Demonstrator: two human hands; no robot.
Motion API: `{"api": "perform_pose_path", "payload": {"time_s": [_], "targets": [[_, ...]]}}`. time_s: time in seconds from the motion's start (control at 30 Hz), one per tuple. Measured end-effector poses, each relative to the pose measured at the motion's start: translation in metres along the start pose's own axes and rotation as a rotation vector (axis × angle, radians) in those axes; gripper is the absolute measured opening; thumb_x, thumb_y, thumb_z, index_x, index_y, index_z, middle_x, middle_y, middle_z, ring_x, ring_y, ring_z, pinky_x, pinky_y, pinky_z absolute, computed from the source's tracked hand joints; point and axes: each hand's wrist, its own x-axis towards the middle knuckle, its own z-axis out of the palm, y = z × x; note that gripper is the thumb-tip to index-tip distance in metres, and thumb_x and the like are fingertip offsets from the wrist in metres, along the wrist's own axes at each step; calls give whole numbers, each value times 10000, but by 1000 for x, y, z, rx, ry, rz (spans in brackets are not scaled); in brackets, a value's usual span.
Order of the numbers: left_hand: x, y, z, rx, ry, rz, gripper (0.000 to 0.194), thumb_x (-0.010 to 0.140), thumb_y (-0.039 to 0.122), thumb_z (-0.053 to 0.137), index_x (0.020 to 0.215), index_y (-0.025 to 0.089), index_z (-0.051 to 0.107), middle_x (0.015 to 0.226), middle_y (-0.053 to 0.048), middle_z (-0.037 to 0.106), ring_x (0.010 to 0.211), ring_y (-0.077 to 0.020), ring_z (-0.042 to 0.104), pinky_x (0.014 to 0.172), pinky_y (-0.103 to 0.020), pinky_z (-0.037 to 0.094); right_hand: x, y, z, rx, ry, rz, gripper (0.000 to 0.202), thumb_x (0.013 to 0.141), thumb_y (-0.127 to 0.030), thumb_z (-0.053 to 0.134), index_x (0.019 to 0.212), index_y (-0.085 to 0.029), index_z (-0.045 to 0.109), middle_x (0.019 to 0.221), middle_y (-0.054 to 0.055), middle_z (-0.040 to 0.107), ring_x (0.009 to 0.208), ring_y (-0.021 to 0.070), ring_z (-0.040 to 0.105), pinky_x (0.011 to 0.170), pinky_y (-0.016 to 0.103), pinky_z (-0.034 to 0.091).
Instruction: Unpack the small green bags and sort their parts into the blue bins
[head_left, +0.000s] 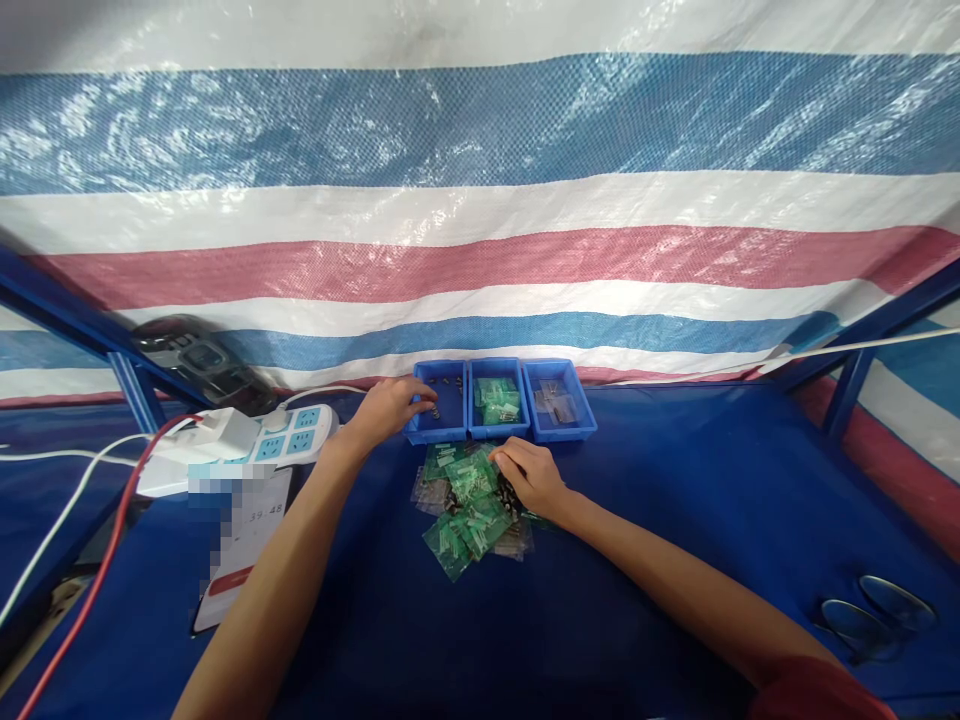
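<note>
My left hand [394,408] reaches over the rim of the left blue bin [448,436], its thumb and fingers closed together around a small metal part [435,411]. A few similar dark parts lie on that bin's floor. Over the pile in front of the bins is my right hand [531,477], with thumb and forefinger pinched at the edge of a small green plastic bag [474,476] of pale pieces. Other green bags [453,545], clear bags [431,492] and loose dark metal parts [507,494] make up the pile, partly covered by the right fingers.
The middle blue bin [498,432] holds green bags; the right blue bin [564,433] holds clear bags. At left are a power strip [319,432] with cables, a phone [247,540] and a dark plastic-looking object [202,360]. Glasses [862,622] lie at right. A striped sheet [480,270] hangs behind.
</note>
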Motion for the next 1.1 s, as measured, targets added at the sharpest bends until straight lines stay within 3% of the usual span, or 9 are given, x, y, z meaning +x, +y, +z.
{"api": "perform_pose_path", "payload": {"time_s": [0.73, 1.1], "targets": [[0, 0, 0, -32, 0, -3, 198, 822, 295, 519, 872, 218, 695, 918, -21, 691, 891, -209, 615, 811, -285, 423, 0, 1, 1, 5, 10, -5, 281, 958, -260, 360, 883, -163, 613, 720, 53, 562, 633, 149, 536, 588, 276, 428], [0, 0, -1, -32, -16, -21, 248, 816, 360, 513, 891, 207, 693, 938, -33, 691, 893, -213, 613, 807, -285, 427, 0, 0, 0, -10, 5, -7, 293, 961, -268, 346, 893, -159, 609, 716, 49, 562, 634, 149, 545, 590, 271, 430]]}}
